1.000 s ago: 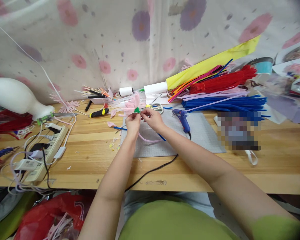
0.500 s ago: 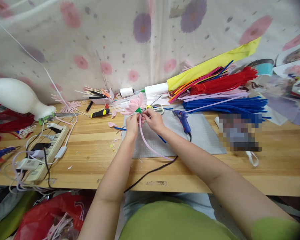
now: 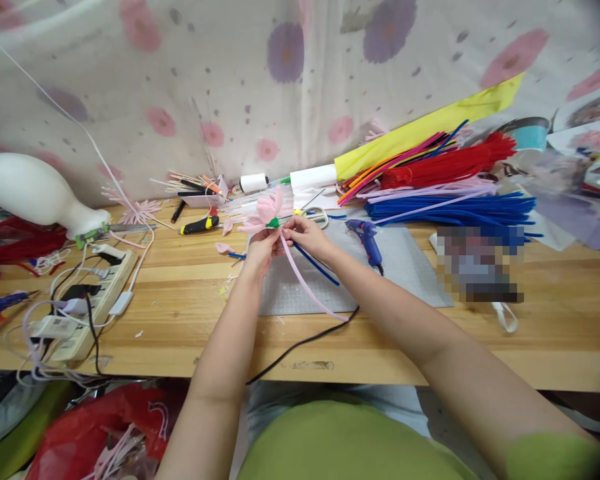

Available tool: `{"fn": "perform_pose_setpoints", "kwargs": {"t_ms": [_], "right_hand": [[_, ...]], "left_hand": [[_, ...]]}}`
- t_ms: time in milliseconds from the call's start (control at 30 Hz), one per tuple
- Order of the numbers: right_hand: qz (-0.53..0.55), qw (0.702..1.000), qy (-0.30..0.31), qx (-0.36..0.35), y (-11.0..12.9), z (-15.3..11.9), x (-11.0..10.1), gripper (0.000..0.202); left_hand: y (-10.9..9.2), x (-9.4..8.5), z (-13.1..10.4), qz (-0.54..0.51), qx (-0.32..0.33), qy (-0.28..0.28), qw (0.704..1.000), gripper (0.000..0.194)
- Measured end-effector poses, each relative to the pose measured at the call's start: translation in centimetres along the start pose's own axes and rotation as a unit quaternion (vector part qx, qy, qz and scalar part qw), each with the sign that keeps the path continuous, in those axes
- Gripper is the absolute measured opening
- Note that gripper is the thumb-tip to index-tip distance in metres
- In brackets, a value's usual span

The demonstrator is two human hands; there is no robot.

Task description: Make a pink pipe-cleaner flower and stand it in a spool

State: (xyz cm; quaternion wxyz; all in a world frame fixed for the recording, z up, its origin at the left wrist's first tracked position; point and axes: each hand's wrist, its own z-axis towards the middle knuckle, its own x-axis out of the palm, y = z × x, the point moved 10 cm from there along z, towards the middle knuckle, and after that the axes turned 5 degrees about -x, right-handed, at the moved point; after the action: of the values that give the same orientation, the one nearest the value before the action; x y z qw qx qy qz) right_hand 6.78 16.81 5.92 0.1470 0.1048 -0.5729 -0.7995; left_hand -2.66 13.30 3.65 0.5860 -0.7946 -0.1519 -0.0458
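A long wooden workbench (image 3: 390, 357), blue plastic glue gun (image 3: 366, 240) and fuzzy red stems (image 3: 445, 164) show a craft workshop.

Red bundle (image 3: 450, 163) & yel. sheet (image 3: 430, 123) are laid beyond & R of R hand (image 3: 307, 236); pwr strip (image 3: 101, 300) is set well L of L hand (image 3: 263, 252); wht. spool (image 3: 253, 183) is placed beyond L hand.

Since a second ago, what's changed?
Trailing part of the lilac strip swung toward the wearer, now past the near edge of the gray mat. A co-worker's hand left view at far left. Left hand and right hand stay by the pink flower; the blue glue gun on the mat is unmoved.
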Motion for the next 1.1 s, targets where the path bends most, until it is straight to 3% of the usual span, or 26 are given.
{"fn": "perform_pose_setpoints", "kwargs": {"t_ms": [100,200,367,467,533,600,733,867,1100], "right_hand": [[0.016,0.999,0.030,0.000,-0.1,0.2,0.5,0.013],[0.002,0.999,0.045,0.001,0.0,0.3,0.6,0.013],[-0.147,0.987,-0.042,-0.047,3.3,-0.6,-1.1,0.008],[-0.214,0.977,0.019,-0.007,3.5,-1.6,0.3,0.012],[-0.215,0.973,0.076,0.046,2.5,-2.1,1.5,0.016],[-0.212,0.971,0.083,0.073,2.0,-2.1,1.5,0.017],[-0.289,0.956,0.050,0.018,3.8,-0.5,-0.2,0.021],[-0.357,0.932,0.062,-0.008,5.3,0.9,-1.5,0.019],[-0.319,0.945,0.064,0.005,4.0,1.3,-2.0,0.018]], "left_hand": [[-0.2,-0.3,0.1,0.037,0.018,-0.023,0.999,0.023],[-1.0,-0.7,0.2,0.071,0.076,-0.053,0.993,0.024],[-2.5,-1.3,0.1,0.065,0.165,-0.109,0.978,0.022],[-3.1,-1.6,0.0,0.047,0.180,-0.130,0.974,0.019],[-3.4,-1.7,0.1,0.033,0.184,-0.127,0.974,0.017],[-3.5,-2.0,0.2,0.027,0.179,-0.127,0.975,0.017],[-3.5,-2.7,0.3,0.031,0.167,-0.132,0.977,0.018],[-3.3,-2.4,0.3,0.021,0.163,-0.101,0.981,0.018],[-2.4,-0.9,0.4,-0.034,0.136,-0.028,0.990,0.020]]}}
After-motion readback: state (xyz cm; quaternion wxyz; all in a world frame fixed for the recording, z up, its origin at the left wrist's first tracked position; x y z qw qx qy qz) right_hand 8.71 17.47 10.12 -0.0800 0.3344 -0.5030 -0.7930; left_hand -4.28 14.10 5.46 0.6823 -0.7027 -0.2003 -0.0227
